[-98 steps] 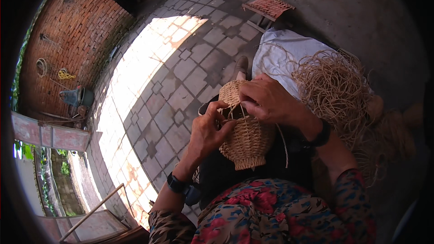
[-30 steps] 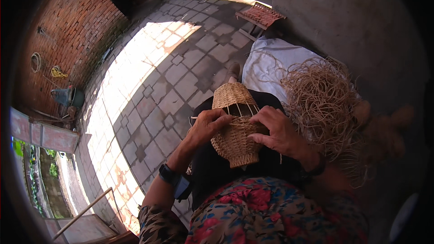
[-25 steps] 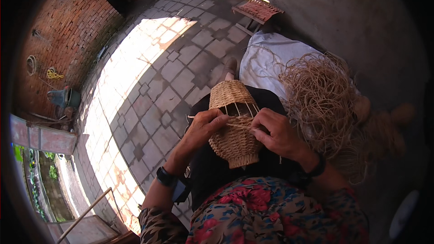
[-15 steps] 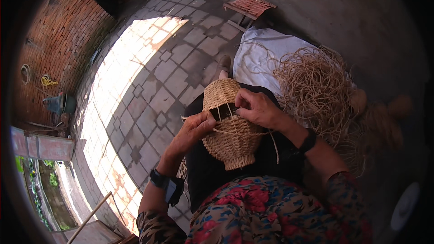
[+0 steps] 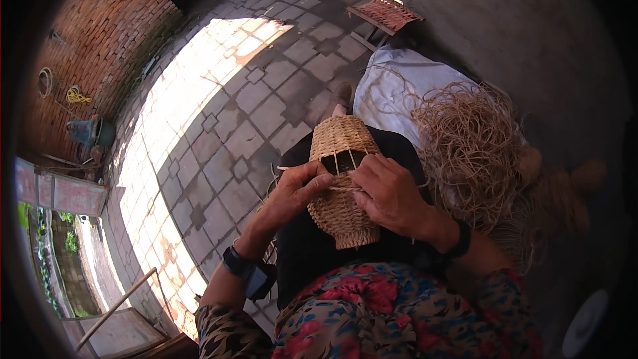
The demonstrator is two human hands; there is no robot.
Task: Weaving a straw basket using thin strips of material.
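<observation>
A woven straw basket (image 5: 342, 222) lies on my black-clad lap, its narrow base toward me and a gap crossed by bare vertical strands in its upper part. My left hand (image 5: 296, 193) grips the basket's left side at the lower edge of that gap, thumb on the weave. My right hand (image 5: 385, 193) has its fingers closed on a twisted cord (image 5: 340, 186) at the same band, just below the strands (image 5: 344, 159). The fingertips of both hands partly hide the cord.
A heap of loose tan cord (image 5: 468, 146) lies on white cloth (image 5: 392, 86) at right, beside brownish bundles (image 5: 571, 199). A slatted stool (image 5: 387, 14) stands on the paving (image 5: 232, 126) near a concrete wall. Left are a brick wall (image 5: 106, 33), green bucket (image 5: 90, 133) and stick (image 5: 113, 309).
Since half a second ago my right hand has moved down from the upper strands to the cord below the gap. My left hand stays on the basket's left side.
</observation>
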